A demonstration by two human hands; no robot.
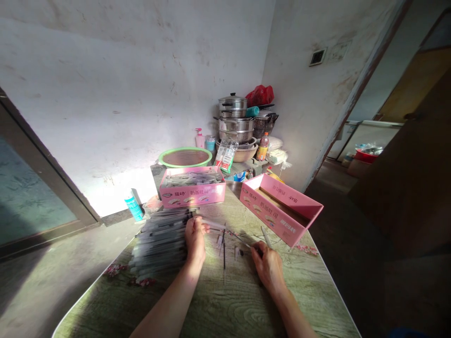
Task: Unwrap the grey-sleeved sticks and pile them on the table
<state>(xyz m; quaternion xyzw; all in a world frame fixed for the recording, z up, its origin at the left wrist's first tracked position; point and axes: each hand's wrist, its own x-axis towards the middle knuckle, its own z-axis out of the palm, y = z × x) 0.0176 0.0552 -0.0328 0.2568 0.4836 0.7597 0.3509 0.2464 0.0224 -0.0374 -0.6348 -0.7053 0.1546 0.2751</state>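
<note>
My left hand (196, 237) is closed, pinching a pale translucent pen barrel (215, 225) that points right. My right hand (267, 264) is closed around the near end of a thin pen refill (241, 240), which slants up and left toward the barrel. Whether the refill's far tip touches the barrel I cannot tell. Beside my left hand lies a broad pile of clear and dark pens (158, 241). Between my hands, a dark thin refill (224, 249) and a few small pen caps (237, 253) rest on the table. Another pale barrel (266, 236) lies just beyond my right hand.
A pink box (192, 196) filled with pen parts stands at the table's back. Another pink box (282, 213), tilted at an angle, shows its brown bottom at right. Behind them are a green-rimmed basin (185, 151), steel pots (234, 126) and a bottle (262, 148). A blue can (133, 206) stands left.
</note>
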